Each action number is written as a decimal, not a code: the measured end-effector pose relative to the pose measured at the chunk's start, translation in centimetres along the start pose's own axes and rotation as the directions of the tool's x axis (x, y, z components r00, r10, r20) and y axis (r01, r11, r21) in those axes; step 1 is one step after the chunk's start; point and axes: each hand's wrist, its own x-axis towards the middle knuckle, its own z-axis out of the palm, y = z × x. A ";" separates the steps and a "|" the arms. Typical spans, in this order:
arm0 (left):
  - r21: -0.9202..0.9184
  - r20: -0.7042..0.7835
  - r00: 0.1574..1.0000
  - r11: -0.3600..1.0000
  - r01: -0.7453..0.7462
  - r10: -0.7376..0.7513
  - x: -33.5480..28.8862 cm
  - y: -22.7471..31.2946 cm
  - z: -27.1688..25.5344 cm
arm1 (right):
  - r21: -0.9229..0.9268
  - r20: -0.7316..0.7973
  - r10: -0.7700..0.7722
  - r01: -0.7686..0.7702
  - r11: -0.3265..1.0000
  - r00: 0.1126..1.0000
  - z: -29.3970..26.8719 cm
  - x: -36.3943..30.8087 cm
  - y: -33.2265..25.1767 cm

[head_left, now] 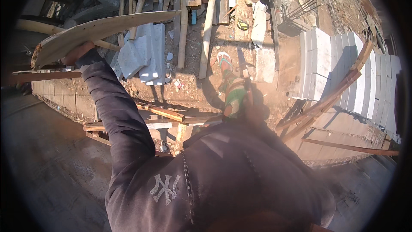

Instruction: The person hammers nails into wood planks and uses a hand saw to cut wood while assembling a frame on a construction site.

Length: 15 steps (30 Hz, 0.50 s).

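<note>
From my end, the left hand [78, 53] has the long plank [107, 28] gripped along its near edge, fingers partly hidden. Off to the plank's right, well apart, there's the right hand [254, 111], deep in shade; I can't tell its grip. White slabs [150, 58] show just below the plank's right half, a sandal [224, 59] farther right.

Sunlight and shadow streak the littered dirt ground [191, 88].
</note>
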 end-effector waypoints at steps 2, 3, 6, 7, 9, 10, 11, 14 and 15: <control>-0.017 0.007 0.996 0.996 0.086 -0.086 7.1 3.4 6.7 | -0.077 -0.041 -0.112 0.109 0.991 0.993 0.2 1.8 0.9; -0.071 0.029 0.989 0.987 0.147 -0.145 7.9 4.3 11.3 | -0.123 -0.060 -0.104 0.096 0.988 0.993 0.0 2.6 0.4; -0.231 0.147 0.917 0.889 0.396 -0.370 5.2 4.9 24.8 | -0.193 -0.089 -0.012 -0.006 0.981 0.996 -0.9 4.3 -2.5; -0.238 0.197 0.868 0.837 0.493 -0.456 2.5 4.3 28.2 | -0.184 -0.082 0.022 -0.037 0.982 0.996 -1.1 4.9 -3.0; -0.106 0.301 0.710 0.717 0.688 -0.637 -5.6 0.2 32.1 | -0.107 -0.020 0.107 -0.109 0.988 0.994 -1.7 5.5 -2.3; 0.015 0.354 0.610 0.656 0.754 -0.709 -11.2 -2.5 33.5 | -0.068 0.000 0.176 -0.176 0.982 0.984 -1.6 5.1 -2.1; 0.175 0.424 0.551 0.662 0.729 -0.719 -17.3 -6.0 33.1 | -0.032 0.031 0.250 -0.249 0.968 0.968 -2.2 5.1 -3.4; 0.403 0.228 -0.032 0.064 0.913 -0.973 -36.6 -17.4 30.1 | 0.052 0.089 0.320 -0.325 0.944 0.943 -3.4 6.2 -5.2; 0.560 0.130 -0.152 -0.053 0.827 -0.980 -42.9 -19.2 28.8 | 0.062 0.086 0.326 -0.332 0.941 0.941 -3.3 6.2 -4.8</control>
